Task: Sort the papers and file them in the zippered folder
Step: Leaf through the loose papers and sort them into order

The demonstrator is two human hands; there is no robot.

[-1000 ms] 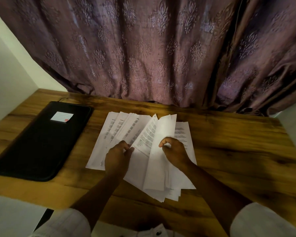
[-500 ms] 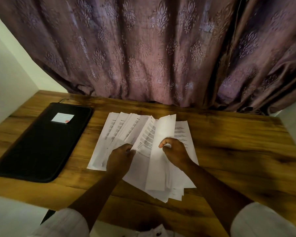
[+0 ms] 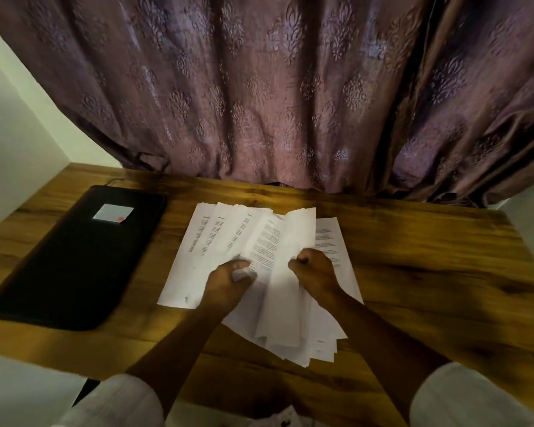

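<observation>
A fanned stack of white printed papers (image 3: 216,241) lies in the middle of the wooden table (image 3: 429,272). My left hand (image 3: 228,283) pinches a sheet at the left half of the fan. My right hand (image 3: 316,272) grips several sheets that stand up folded between the hands, their lower ends hanging toward me. More sheets lie flat under my right wrist. The black zippered folder (image 3: 74,260) rests shut at the left of the table, apart from the papers, with a small white label (image 3: 113,213) on its cover.
A purple patterned curtain (image 3: 259,87) hangs along the table's far edge. White walls stand at the left (image 3: 13,134) and the far right. A white sheet or surface (image 3: 19,392) shows at the bottom left, below the table's front edge.
Both hands have kept their grip on the papers and shifted only slightly. The upright sheet between them leans a little more to the right.
</observation>
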